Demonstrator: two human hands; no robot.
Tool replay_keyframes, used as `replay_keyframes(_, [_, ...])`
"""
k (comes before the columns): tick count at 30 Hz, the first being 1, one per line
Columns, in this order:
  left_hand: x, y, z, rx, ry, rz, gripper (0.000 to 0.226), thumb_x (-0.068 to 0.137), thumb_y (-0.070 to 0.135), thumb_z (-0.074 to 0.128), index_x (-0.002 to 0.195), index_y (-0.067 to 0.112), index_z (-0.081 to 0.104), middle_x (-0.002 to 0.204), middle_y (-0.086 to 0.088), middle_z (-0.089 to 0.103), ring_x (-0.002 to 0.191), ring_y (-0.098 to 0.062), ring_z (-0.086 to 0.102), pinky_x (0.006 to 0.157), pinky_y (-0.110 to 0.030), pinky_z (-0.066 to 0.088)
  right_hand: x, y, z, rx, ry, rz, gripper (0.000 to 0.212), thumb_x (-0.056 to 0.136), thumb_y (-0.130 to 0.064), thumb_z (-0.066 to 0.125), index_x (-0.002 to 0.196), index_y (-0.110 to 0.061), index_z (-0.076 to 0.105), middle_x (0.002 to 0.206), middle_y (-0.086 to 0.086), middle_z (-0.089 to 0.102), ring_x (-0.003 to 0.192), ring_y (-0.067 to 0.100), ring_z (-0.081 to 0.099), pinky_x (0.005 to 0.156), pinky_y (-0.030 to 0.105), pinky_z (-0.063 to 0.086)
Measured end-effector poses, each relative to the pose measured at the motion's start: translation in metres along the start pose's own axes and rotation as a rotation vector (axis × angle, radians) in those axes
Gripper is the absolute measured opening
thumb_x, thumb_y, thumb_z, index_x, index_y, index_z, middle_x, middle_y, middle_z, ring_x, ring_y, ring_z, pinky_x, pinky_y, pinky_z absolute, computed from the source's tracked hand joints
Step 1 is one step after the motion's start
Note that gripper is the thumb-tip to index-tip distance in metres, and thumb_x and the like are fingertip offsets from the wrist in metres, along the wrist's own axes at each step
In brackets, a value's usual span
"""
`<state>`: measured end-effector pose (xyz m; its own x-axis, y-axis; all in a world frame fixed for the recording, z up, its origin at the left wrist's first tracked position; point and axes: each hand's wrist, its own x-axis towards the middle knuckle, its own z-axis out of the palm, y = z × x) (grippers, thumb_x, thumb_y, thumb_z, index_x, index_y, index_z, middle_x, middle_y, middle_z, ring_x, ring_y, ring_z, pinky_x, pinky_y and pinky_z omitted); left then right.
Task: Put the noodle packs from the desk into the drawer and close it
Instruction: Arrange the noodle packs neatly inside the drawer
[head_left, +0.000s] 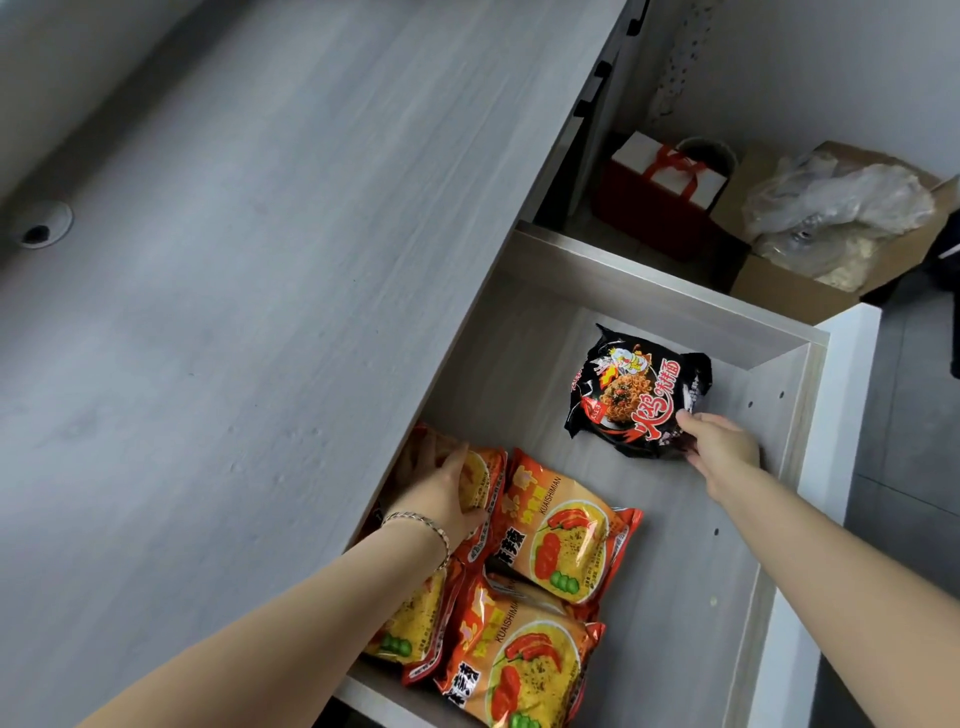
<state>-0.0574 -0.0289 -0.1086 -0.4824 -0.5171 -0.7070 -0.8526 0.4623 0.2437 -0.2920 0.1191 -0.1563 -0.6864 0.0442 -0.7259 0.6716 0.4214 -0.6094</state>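
From the head camera, the open drawer (789, 415) under the grey desk (260, 312) holds several noodle packs. A black noodle pack (636, 392) lies flat toward the drawer's far right corner; the right hand (719, 449) grips its near right edge, thumb on top and fingers curled beneath. Orange noodle packs fill the near left part: one (566, 540) lies in the middle, another (524, 670) in front of it. The left hand (449, 493), a bracelet (421, 525) on its wrist, rests spread on an orange pack (480, 480) partly under the desk edge. A cardboard box (795, 291) stands beyond the drawer.
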Motion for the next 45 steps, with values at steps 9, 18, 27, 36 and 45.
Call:
replay_keyframes(9, [-0.004,-0.005,0.005,0.109,0.097,-0.028,0.099,0.083,0.050,0.061,0.151,0.014,-0.001,0.161,-0.002,-0.002,0.149,-0.022,-0.003,0.122,-0.035,0.008,-0.047,0.015,0.088,-0.054,-0.269,-0.149,0.024,0.084,-0.012,0.065,0.065,-0.023,0.055,0.074,0.004,0.059,0.081,0.023,0.055,0.077,0.037,0.046])
replay_keyframes(18, [-0.005,-0.003,0.003,0.185,0.071,-0.025,0.098,0.084,0.050,0.059,0.151,0.013,-0.002,0.161,-0.004,-0.003,0.149,-0.023,-0.005,0.123,-0.038,0.007,-0.055,0.025,0.114,-0.676,-0.377,-0.279,0.059,0.071,-0.032,0.078,0.118,-0.008,0.051,0.116,0.011,0.061,0.108,0.030,0.061,0.088,0.036,0.050])
replay_keyframes(27, [-0.003,-0.008,0.005,0.230,0.073,-0.005,0.099,0.084,0.053,0.058,0.151,0.011,-0.002,0.161,-0.005,-0.003,0.149,-0.023,-0.004,0.122,-0.037,0.007,-0.070,0.027,0.116,-0.635,-0.425,-0.373,0.071,0.078,-0.007,0.071,0.142,-0.006,0.038,0.135,0.015,0.056,0.120,0.030,0.056,0.095,0.032,0.045])
replay_keyframes(36, [-0.023,0.023,-0.012,0.295,0.016,0.021,0.062,0.090,0.026,0.057,0.143,0.013,0.029,0.153,-0.010,0.018,0.131,-0.027,0.042,0.102,-0.042,0.045,-0.104,-0.019,0.012,-0.889,-0.407,-0.519,0.026,0.087,-0.010,0.053,0.108,-0.009,0.068,0.107,0.010,0.072,0.104,0.022,0.065,0.087,0.023,0.045])
replay_keyframes(45, [-0.070,0.143,0.001,0.204,0.124,0.206,0.028,0.092,0.023,0.044,0.113,0.010,0.057,0.118,-0.010,0.062,0.109,-0.030,0.059,0.089,-0.035,0.047,-0.088,-0.061,-0.119,-0.866,-0.223,-0.619,0.024,0.091,-0.008,0.050,0.108,-0.007,0.067,0.109,0.012,0.069,0.100,0.024,0.063,0.079,0.026,0.048])
